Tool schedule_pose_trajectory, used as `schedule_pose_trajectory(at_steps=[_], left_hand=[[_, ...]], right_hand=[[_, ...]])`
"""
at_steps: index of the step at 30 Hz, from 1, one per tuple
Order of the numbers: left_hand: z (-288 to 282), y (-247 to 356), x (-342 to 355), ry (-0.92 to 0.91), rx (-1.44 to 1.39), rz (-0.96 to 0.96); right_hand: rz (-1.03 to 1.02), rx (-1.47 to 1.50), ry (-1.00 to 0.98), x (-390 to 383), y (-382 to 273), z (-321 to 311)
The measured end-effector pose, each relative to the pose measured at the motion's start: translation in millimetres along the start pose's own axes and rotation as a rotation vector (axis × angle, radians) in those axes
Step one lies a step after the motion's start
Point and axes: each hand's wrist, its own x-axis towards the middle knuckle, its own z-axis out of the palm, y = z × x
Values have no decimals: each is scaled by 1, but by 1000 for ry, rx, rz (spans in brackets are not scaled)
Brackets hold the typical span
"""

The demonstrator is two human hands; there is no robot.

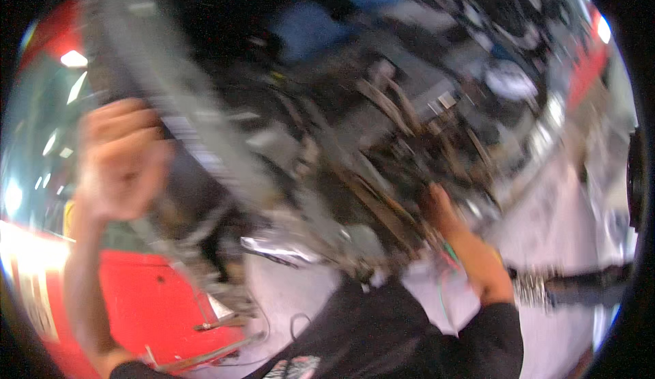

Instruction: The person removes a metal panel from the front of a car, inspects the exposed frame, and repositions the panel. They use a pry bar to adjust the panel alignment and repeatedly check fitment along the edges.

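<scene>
The whole picture is smeared by motion. My left hand (126,164) is raised at the left with its fingers curled into a fist, next to a long grey curved edge (170,106). What those fingers hold, if anything, I cannot make out. My right hand (438,205) reaches into a dark, crowded mechanical assembly (368,167), which looks like an engine bay with brownish rods and pipes. Its fingers are lost among the dark parts, so their grip is hidden. A thin green line (449,251), perhaps a wire, shows beside my right wrist.
At the lower left is a red panel (140,297), with glossy glass (41,147) above it. Metal bars (211,352) stick out near the panel's foot. A round whitish part (510,80) sits at the upper right. Pale floor (546,229) shows at the right.
</scene>
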Motion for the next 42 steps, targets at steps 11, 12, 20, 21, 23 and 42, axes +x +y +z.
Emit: schedule_pose_trajectory(at_steps=[11,12,20,21,23,42], left_hand=[[7,-12,14,103,55,-18],[8,-13,14,99,50,-14],[18,-16,20,143,-53,26],[15,-16,18,147,-53,21],[18,-15,16,147,-64,37],[13,-11,7,219,3,10]], right_hand=[[321,-126,-422,4,29,75],[347,-181,-470,3,23,76],[270,-30,-371,-29,51,95],[250,-76,-363,-28,50,93],[247,-17,-306,-35,46,87],[348,335,-316,-19,33,10]])
